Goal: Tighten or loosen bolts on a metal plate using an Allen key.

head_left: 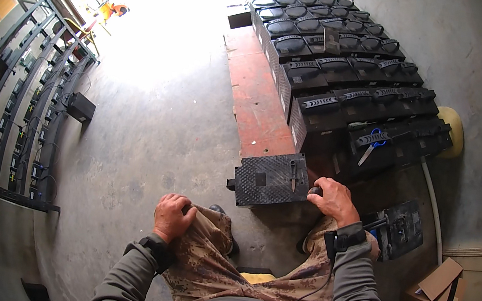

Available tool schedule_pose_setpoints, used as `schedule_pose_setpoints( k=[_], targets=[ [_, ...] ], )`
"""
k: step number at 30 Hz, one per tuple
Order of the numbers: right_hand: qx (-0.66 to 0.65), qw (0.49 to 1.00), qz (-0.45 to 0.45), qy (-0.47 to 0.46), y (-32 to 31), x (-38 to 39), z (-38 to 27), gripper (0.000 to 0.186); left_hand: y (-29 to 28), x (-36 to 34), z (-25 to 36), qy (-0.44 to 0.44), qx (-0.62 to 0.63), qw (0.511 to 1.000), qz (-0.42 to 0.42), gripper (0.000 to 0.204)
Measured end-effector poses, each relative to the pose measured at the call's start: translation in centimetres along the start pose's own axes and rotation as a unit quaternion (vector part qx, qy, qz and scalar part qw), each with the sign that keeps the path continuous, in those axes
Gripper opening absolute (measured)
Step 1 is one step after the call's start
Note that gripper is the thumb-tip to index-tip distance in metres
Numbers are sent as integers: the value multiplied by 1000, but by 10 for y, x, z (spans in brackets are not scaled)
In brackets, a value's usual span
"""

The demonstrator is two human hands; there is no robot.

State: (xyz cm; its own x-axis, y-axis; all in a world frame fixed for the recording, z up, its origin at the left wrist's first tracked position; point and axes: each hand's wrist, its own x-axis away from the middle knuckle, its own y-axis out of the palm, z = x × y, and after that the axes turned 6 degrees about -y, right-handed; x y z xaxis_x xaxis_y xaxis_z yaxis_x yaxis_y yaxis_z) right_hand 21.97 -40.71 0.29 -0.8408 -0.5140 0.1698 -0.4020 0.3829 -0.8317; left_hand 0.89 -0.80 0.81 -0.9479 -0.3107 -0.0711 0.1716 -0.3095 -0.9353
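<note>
My left hand (173, 217) rests curled at my left knee, with a small dark thing partly showing behind its fingers that I cannot make out. My right hand (336, 201) grips a small black object (315, 192) beside the right end of a black box (268, 180) with a dimpled top, which sits at the near end of a red board (259, 104). A slim tool (294, 175) lies on that box's top.
Rows of black boxes with handles (352, 86) stand at right, with blue-handled scissors (375, 140) on the nearest. A metal rack of devices (22, 97) and a black box (80, 107) are at left. An open black case (399, 229) and cardboard boxes (431, 300) lie right.
</note>
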Motion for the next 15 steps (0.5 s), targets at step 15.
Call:
schedule_pose_setpoints(
  k=[15],
  targets=[
    [-24,996,59,-62,9,-1,12,35,-1,-2,4,3,2,1000,4,21]
  ],
)
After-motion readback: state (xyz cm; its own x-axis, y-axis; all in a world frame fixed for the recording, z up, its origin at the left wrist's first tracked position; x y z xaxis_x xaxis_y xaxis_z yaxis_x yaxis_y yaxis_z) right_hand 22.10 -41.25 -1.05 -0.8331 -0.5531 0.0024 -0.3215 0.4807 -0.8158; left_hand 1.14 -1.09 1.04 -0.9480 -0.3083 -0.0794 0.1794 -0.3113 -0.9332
